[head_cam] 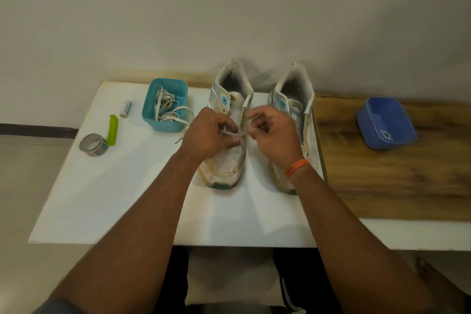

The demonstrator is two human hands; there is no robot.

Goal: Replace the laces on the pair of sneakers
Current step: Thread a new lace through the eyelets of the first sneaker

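Two worn white sneakers with blue accents stand side by side on the white table, toes toward me. My left hand pinches a white lace over the lower eyelets of the left sneaker. My right hand has curled fingers and pinches the other end of the lace near the same sneaker's right eyelet row. The right sneaker is partly hidden behind my right hand and wrist. A teal tub at the left holds a tangle of white laces, one end trailing toward my left hand.
A battery, a green clip and a roll of tape lie on the table's left part. An empty blue tub sits on the wooden surface at the right. A plain wall stands close behind.
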